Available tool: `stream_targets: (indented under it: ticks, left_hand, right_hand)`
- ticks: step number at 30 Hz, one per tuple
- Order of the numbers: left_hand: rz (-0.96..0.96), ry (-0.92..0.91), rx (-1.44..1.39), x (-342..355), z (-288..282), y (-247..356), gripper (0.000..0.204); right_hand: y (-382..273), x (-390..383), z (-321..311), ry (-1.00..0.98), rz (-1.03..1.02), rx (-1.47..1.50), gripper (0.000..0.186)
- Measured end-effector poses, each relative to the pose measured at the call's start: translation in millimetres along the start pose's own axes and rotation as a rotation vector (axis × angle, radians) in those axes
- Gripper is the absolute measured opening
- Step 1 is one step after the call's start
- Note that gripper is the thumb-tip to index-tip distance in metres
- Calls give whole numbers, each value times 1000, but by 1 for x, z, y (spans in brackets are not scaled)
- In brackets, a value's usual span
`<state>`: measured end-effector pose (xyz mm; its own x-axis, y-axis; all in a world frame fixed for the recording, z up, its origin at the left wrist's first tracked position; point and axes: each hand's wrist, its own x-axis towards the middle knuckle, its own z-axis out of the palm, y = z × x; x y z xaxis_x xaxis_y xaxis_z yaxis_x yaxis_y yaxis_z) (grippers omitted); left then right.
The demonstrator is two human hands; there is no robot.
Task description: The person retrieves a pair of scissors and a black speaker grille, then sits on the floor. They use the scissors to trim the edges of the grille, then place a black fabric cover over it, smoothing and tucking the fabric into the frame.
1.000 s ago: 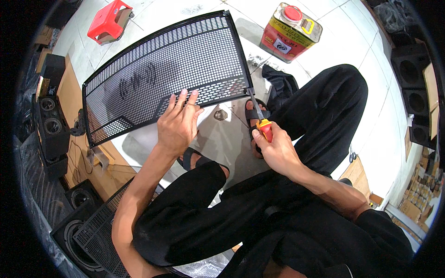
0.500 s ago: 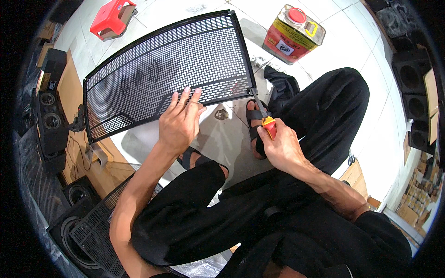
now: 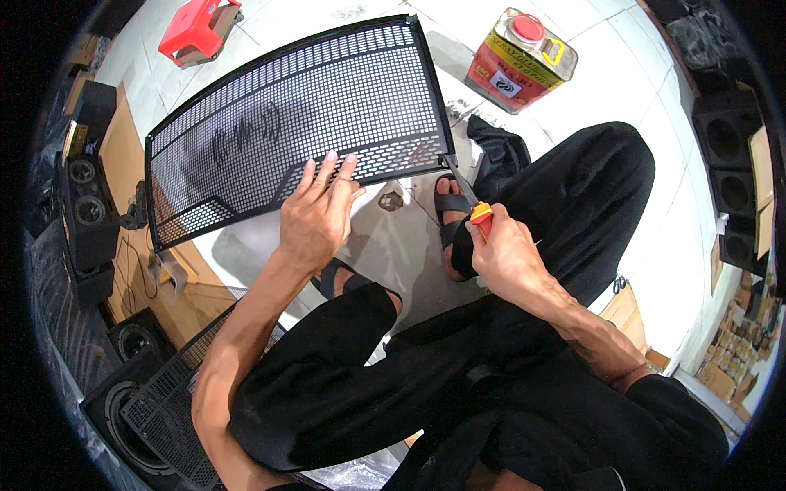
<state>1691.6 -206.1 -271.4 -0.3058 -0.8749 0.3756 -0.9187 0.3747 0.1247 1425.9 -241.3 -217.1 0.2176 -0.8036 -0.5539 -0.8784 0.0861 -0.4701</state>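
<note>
At the lower right corner of the black mesh panel (image 3: 299, 135), the red-and-yellow tool (image 3: 480, 213) has swung: handle further out to the right than a second ago, blade leaning more sideways, tip still at the corner. The right hand (image 3: 512, 258) is wrapped round the handle; the tip's bite is too small to tell. The left hand (image 3: 318, 217) lies over the panel's lower edge, fingers slightly apart; can't tell if it pinches. Panel hardly moved, in front of the sandalled feet (image 3: 452, 216). Likely means corner work ongoing, panel steadied, nothing visibly freed.
</note>
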Motion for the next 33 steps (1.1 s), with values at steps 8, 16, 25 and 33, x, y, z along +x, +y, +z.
stream_targets:
  ticks: [8, 16, 25, 33]
  left_hand:
    - [19, 9, 17, 1, 0, -1, 26]
    - [25, -8, 26, -1, 1, -2, 26]
    - [123, -22, 54, -10, -5, -7, 22]
    - [312, -72, 5, -29, -37, -15, 35]
  right_hand:
    - [1, -1, -2, 7, -11, 26, 35]
    - [24, -20, -11, -366, 82, 548, 38]
    - [10, -7, -90, -209, -154, 500, 41]
    - [-10, 24, -131, -14, -312, 20, 38]
